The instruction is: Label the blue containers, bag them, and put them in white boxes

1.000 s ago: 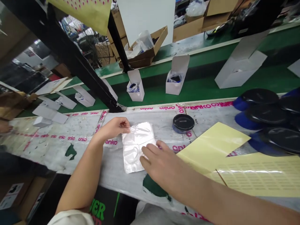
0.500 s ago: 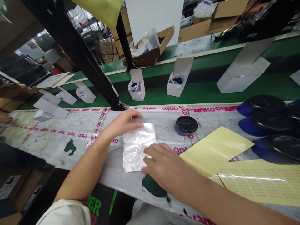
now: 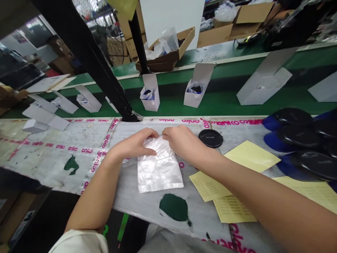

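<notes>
**Plastic bags [image 3: 161,172] on table [image 3: 131,191], centre of frame: both hands in contact**

The bags lie flat at the centre of the frame, creased along the upper portion, lower edge exposed. Their number cannot be determined.

Left hand [image 3: 135,143]: placed at the upper left of the bags. Thumb and forefinger stand parted, the thumb lying across the plastic; no grip seen. Right hand [image 3: 181,138]: fingers bent, tips at the upper edge of the bags, close to the left fingertips. Whether it pinches the plastic cannot be told.

The table carries pale sheeting [image 3: 86,137] with pink-lettered tape [image 3: 191,121]. A dark green patch [image 3: 173,207] shows below the bags.

A round black-topped item [image 3: 211,137] sits just right of the right hand, its lower part hidden. Yellow sheets [image 3: 251,154] lie at centre right and lower right, some overlapping, several with printed rows. Blue items with black tops [image 3: 300,135] are grouped at the right edge.

Across the upper half runs a green surface [image 3: 171,103] bearing open white boxes. Two of these, the left box [image 3: 154,104] and the right box [image 3: 191,100] near upper centre, contain dark items in clear wrapping. A black post [image 3: 98,65] slants through the upper left.
</notes>
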Action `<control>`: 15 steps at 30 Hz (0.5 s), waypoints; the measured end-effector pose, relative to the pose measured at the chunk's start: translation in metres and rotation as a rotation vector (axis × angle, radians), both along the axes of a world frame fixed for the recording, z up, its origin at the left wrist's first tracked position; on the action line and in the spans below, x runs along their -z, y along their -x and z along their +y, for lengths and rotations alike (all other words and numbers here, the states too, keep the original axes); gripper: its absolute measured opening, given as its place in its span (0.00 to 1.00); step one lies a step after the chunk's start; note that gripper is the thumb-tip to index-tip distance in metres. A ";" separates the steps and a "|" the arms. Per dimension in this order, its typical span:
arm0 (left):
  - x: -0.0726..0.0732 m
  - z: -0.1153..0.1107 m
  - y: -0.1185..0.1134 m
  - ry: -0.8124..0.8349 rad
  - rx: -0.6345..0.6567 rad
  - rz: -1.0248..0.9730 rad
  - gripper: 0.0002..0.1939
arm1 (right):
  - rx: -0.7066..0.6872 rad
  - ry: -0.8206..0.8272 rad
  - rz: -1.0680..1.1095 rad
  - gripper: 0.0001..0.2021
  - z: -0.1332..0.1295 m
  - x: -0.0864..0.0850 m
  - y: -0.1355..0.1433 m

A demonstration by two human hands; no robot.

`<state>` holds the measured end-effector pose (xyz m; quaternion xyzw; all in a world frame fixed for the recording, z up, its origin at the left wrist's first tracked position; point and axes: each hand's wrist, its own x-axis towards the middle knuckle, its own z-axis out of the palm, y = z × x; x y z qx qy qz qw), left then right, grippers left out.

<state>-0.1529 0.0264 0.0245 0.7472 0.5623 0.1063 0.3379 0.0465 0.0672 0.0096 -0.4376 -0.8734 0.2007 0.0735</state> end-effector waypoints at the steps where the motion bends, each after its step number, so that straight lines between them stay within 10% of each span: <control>1: 0.000 0.000 0.001 0.000 0.009 -0.007 0.24 | -0.001 -0.014 -0.012 0.12 -0.002 -0.002 -0.001; 7: -0.001 -0.001 0.004 0.042 0.058 0.009 0.27 | 0.015 -0.164 -0.005 0.11 -0.007 -0.003 -0.007; 11: -0.001 -0.002 0.008 0.072 0.067 0.037 0.31 | 0.107 -0.424 0.410 0.10 -0.002 -0.018 -0.021; 15: -0.005 -0.001 0.009 0.041 0.028 -0.057 0.31 | 0.245 -0.039 0.914 0.04 0.001 -0.043 -0.045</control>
